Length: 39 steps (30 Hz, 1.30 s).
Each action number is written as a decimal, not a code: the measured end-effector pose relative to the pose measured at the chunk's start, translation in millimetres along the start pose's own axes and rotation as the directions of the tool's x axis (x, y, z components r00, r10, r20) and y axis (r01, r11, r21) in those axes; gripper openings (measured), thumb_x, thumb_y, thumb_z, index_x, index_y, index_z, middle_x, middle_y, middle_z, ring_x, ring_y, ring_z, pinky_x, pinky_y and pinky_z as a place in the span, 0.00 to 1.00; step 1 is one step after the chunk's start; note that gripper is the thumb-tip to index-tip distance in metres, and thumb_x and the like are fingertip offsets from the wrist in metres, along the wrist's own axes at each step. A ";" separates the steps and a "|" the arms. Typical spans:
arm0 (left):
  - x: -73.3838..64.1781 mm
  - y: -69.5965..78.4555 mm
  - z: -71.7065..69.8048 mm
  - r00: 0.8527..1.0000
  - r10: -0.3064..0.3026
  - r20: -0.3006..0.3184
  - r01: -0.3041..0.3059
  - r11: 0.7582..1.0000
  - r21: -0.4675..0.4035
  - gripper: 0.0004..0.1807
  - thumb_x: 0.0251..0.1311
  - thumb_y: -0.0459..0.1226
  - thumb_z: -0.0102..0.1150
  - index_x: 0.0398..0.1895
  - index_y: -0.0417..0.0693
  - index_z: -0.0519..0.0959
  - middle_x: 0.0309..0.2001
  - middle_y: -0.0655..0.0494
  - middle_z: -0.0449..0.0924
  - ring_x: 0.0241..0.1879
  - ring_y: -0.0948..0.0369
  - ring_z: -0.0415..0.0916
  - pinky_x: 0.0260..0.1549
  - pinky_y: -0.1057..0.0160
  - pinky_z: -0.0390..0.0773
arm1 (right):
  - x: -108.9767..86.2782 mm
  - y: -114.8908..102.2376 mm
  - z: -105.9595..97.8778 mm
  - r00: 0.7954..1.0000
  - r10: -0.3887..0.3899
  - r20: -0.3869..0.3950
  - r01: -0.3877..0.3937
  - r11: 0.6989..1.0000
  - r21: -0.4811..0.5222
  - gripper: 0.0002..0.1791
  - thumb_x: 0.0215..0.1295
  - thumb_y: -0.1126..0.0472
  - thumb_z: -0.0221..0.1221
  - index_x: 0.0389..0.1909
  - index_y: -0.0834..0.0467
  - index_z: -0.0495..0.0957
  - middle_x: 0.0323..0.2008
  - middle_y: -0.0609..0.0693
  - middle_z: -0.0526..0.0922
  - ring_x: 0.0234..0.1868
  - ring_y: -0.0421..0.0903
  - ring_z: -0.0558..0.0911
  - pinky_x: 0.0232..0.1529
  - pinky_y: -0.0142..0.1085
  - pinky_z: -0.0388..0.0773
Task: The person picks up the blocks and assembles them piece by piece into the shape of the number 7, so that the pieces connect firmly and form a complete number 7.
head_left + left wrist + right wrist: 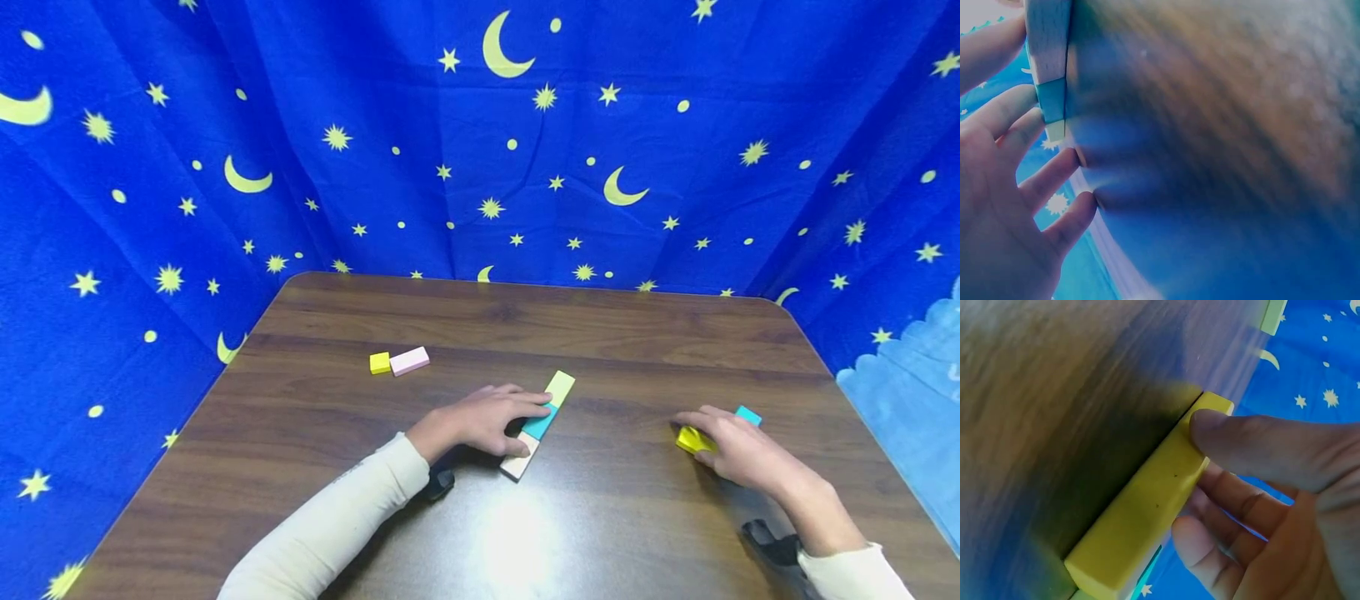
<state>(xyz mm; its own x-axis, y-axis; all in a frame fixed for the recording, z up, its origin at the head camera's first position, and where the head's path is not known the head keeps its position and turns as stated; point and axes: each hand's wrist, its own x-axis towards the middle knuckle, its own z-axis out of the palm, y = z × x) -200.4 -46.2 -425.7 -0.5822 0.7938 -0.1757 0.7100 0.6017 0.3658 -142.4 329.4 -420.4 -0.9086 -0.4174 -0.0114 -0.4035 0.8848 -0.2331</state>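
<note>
- left of the three-block row (pixel 536 427) and a little farther from the person, a small yellow block (pixel 380 363) and a pink block (pixel 410 362) lie end to end on the tabletop (pixel 330 433), the pink one closer to the row; whether they touch is hard to tell
- at the left edge of the row, the left hand (pixel 495 421) has its fingers spread and fairly straight, thumb at the beige block (pixel 520 458), the next two fingertips at the teal block (pixel 541 422); in the left wrist view the last two fingers fan out clear of the row
- the row itself runs beige at the near end, teal in the middle, pale green block (pixel 561 386) at the far end, its long axis slanting away and to the right
- right of the row and well apart from it, the right hand (pixel 738 446) pinches a yellow bar (pixel 692 440) between thumb and fingers
- so the row lies to the left of the right hand and its bar, with the left hand much the nearer to it; how the bar's long axis stands to the row's is partly covered by the hand
- farthest right of the row, a blue block (pixel 748 415) shows just past the right hand; whether it touches the bar is hidden in the head view
</note>
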 end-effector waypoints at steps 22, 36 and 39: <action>1.1 0.2 0.5 1.000 0.004 -0.002 -0.004 1.000 0.010 0.36 0.63 0.49 0.61 0.75 0.61 0.63 0.79 0.68 0.53 0.76 0.52 0.58 0.72 0.47 0.62 | -10.3 -0.8 6.4 0.998 0.026 -0.052 -0.029 0.998 -0.061 0.28 0.46 0.68 0.73 0.52 0.62 0.80 0.43 0.57 0.83 0.43 0.58 0.84 0.41 0.56 0.82; 0.0 -0.2 0.2 1.000 0.005 -0.008 -0.005 1.000 0.009 0.36 0.62 0.49 0.61 0.74 0.60 0.64 0.79 0.67 0.53 0.76 0.52 0.58 0.72 0.45 0.62 | -4.3 -13.7 -3.3 0.998 -0.033 -0.057 0.031 0.999 -0.033 0.23 0.50 0.66 0.72 0.51 0.60 0.82 0.41 0.48 0.84 0.41 0.44 0.82 0.40 0.43 0.82; -0.3 -0.2 -0.2 1.000 0.002 -0.005 -0.002 1.000 0.003 0.36 0.62 0.49 0.61 0.75 0.60 0.64 0.79 0.67 0.53 0.76 0.52 0.58 0.72 0.45 0.61 | 1.7 -15.7 -8.4 0.996 -0.070 -0.056 0.068 0.997 -0.033 0.23 0.50 0.67 0.72 0.51 0.59 0.82 0.40 0.46 0.82 0.39 0.41 0.81 0.37 0.40 0.81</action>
<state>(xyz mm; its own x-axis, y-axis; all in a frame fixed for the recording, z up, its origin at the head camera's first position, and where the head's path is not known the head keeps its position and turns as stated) -200.4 -46.6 -425.5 -0.5830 0.7944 -0.1705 0.7121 0.6007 0.3634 -138.5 316.5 -408.6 -0.8828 -0.4660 0.0591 -0.4678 0.8606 -0.2015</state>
